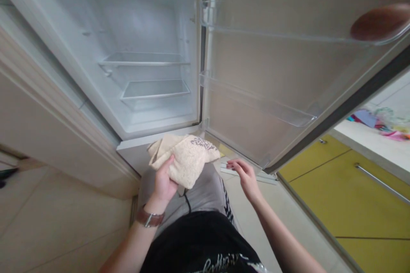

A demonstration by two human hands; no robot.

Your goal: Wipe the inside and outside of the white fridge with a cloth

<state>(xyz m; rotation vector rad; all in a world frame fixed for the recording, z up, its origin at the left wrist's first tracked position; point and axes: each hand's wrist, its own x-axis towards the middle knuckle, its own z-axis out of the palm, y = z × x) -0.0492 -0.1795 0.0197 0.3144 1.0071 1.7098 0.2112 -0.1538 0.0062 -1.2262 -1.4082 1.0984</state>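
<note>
While left hand (163,184) fingers clamp the cloth (187,158) at the fridge sill (137,142), right hand (247,177) fingers hang apart.

The fridge (153,21) stands ahead, two shelves (144,58) inside (one above the other), its door (272,68) open to the right. Before it, the cloth (187,160) lies in the left hand (163,184), the right hand (245,175) beside it.

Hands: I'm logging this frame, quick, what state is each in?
Left hand: closed on the beige cloth.
Right hand: open, holding nothing.
</note>
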